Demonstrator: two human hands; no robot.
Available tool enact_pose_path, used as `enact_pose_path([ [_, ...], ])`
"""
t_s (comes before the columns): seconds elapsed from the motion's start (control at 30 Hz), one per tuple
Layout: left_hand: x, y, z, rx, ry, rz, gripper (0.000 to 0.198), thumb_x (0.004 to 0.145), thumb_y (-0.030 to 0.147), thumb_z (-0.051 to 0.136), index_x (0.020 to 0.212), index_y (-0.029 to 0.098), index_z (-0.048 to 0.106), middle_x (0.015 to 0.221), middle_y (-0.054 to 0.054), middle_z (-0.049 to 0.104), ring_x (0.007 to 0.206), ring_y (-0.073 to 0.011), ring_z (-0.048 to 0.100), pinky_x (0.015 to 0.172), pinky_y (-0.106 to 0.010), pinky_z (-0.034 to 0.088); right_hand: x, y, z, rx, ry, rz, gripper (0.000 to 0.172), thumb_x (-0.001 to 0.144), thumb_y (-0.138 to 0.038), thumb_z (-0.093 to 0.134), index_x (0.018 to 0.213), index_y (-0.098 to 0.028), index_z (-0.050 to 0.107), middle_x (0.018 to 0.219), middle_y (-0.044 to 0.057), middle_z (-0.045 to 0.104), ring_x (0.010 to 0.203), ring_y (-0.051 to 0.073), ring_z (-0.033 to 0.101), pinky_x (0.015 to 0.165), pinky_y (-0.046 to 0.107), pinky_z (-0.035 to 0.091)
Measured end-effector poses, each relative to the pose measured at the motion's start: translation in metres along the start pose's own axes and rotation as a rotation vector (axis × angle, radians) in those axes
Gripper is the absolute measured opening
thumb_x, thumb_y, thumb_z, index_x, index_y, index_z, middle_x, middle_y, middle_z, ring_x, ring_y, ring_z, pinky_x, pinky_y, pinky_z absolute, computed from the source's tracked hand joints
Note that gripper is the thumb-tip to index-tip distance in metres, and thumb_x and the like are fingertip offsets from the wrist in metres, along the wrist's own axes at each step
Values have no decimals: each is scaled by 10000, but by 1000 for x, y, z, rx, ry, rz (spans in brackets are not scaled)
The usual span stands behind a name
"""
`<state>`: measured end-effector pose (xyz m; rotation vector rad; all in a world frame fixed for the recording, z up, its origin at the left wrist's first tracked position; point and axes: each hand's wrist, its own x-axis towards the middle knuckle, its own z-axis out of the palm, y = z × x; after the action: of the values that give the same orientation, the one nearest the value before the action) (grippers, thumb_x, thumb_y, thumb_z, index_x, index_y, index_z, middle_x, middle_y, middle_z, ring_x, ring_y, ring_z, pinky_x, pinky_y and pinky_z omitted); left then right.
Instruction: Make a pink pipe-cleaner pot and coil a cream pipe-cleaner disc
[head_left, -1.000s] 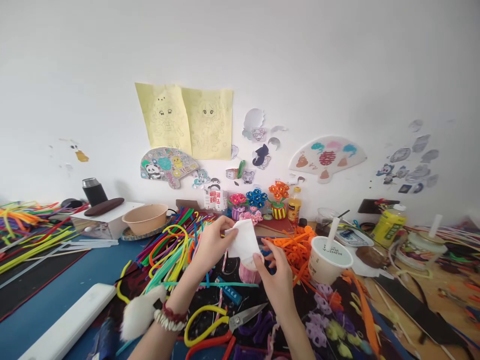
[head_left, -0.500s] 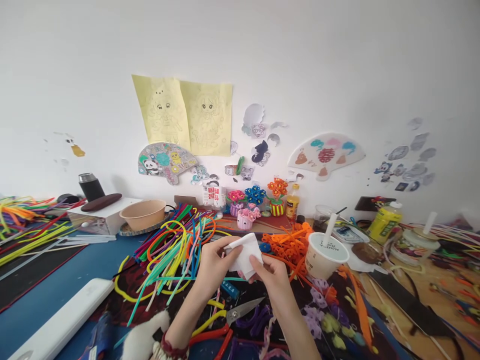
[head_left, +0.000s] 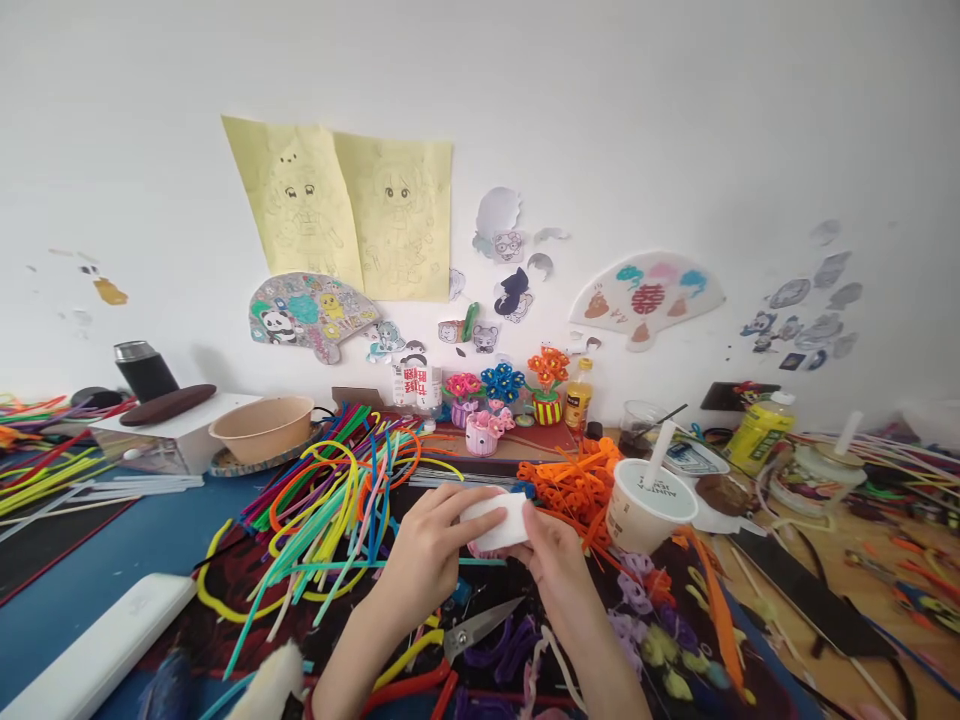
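Observation:
Between my two hands is a folded white tissue (head_left: 501,522), with a bit of something pink showing beneath its lower edge. My left hand (head_left: 442,535) grips it from the left, fingers laid across its front. On the right side my right hand (head_left: 551,545) pinches the edge with thumb and fingers. What lies under the tissue is mostly hidden. Scissors (head_left: 480,628) with red handles rest on the dark mat below my hands. Purple pipe cleaners (head_left: 501,648) lie beside the blades.
A bundle of colourful pipe cleaners (head_left: 330,500) spreads to the left, and orange ones (head_left: 574,490) are heaped to the right. A lidded drink cup (head_left: 649,505) with a straw stands close by my right hand. Small pipe-cleaner flower pots (head_left: 484,435) stand behind. A white oblong case (head_left: 105,650) lies front left.
The tissue has been turned and now lies flatter and more compact between my fingers. My left fingers have moved across its front. The view has shifted slightly to the right.

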<state>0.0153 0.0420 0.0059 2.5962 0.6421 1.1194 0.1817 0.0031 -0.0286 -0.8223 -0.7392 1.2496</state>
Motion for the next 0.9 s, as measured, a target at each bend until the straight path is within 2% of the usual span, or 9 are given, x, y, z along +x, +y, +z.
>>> enact_pose_path([
  [0.1,1,6,-3,-263,50,-153,436,909,93,394,1065,276,757,1240,-53,698,1080,-246,624,928,-425,495,-2,-3,1,-92,10,-25,423,686,-490,820,918,-137,797,815,95,765,735,242,691,695,354,565],
  [0.2,2,8,-2,-489,115,-426,312,949,264,477,1154,226,709,1167,-83,729,1052,-248,657,909,-379,516,-3,-5,1,-128,-37,-39,430,727,-487,790,988,-146,789,891,108,773,789,265,696,729,371,558],
  [0.27,2,8,-1,-561,108,-522,332,953,348,486,1166,192,687,1146,-102,730,1018,-250,671,843,-342,537,-4,-7,1,-145,-66,-46,428,741,-479,782,1015,-151,784,928,112,774,821,272,697,751,373,556],
  [0.4,2,9,1,-425,49,-469,318,888,388,605,1134,199,676,1158,-103,706,957,-236,664,788,-320,537,-5,-7,1,-159,-41,-64,437,733,-458,792,1057,-166,766,1041,112,760,918,284,692,794,369,556],
  [0.5,0,13,3,-233,-3,-356,592,723,335,803,1274,267,598,1269,-87,643,1121,-269,599,940,-378,497,-4,-6,0,-192,21,-65,466,730,-473,790,1094,-185,747,1136,112,736,990,295,678,805,365,559],
  [0.6,-2,15,9,-161,5,-325,481,805,277,720,1272,270,606,1294,-83,635,1180,-269,579,1011,-405,451,-4,-3,-2,-190,4,-67,542,755,-555,738,1155,-190,720,1202,124,709,1057,301,660,882,378,540],
  [0.67,-4,15,14,-188,58,-393,315,908,287,578,1211,230,645,1200,-80,689,1065,-235,639,934,-352,487,-4,-3,-3,-166,-46,-65,623,760,-596,711,1239,-198,673,1237,136,689,1080,306,654,906,388,531],
  [0.8,-6,12,18,-284,168,-610,396,981,400,417,1197,159,644,814,-40,714,651,-159,600,582,-241,452,-4,-2,-2,-170,-32,-45,660,690,-487,819,1270,-223,644,1216,128,701,1027,300,682,852,378,549],
  [0.9,-6,9,16,-392,202,-654,427,963,433,436,1183,135,648,796,-41,690,650,-153,563,565,-231,422,-4,-3,-2,-179,3,-31,564,649,-400,862,1154,-200,708,1087,114,756,930,281,707,790,356,556],
])
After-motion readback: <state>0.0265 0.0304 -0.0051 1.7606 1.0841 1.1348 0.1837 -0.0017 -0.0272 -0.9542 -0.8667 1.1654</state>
